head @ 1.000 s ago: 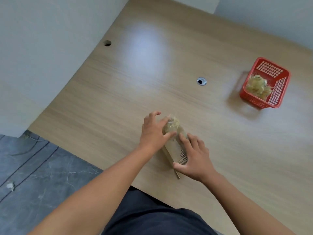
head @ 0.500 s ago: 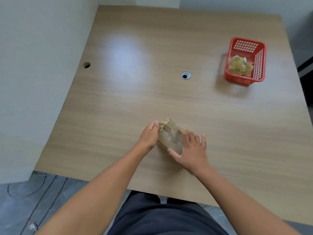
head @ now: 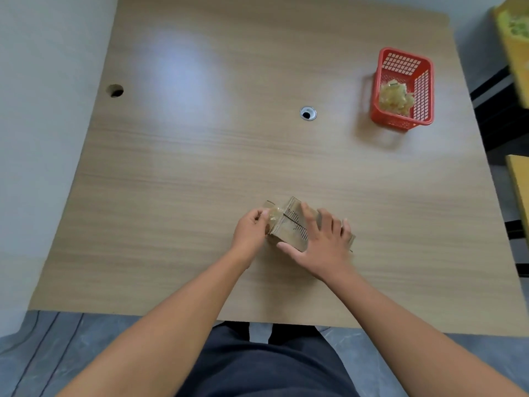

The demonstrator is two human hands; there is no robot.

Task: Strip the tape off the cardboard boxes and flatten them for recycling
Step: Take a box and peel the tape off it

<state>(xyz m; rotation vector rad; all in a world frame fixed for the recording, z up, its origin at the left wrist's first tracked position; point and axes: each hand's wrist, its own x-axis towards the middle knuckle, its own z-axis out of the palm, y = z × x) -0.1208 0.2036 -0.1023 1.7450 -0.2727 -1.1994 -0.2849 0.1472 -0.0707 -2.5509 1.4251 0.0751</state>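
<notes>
Tape is being pinched by your left hand while your flat right hand is bracing the cardboard box for peeling.

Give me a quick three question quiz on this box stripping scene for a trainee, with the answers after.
1. True or false: the red basket is empty.
2. Which of the hands pinches the tape at the end of the cardboard box? A) left hand B) right hand C) neither
3. Fill in: the right hand lies with its fingers spread on top of the ____.

Key: 1. False, it holds crumpled tape scraps. 2. A. 3. cardboard box.
</notes>
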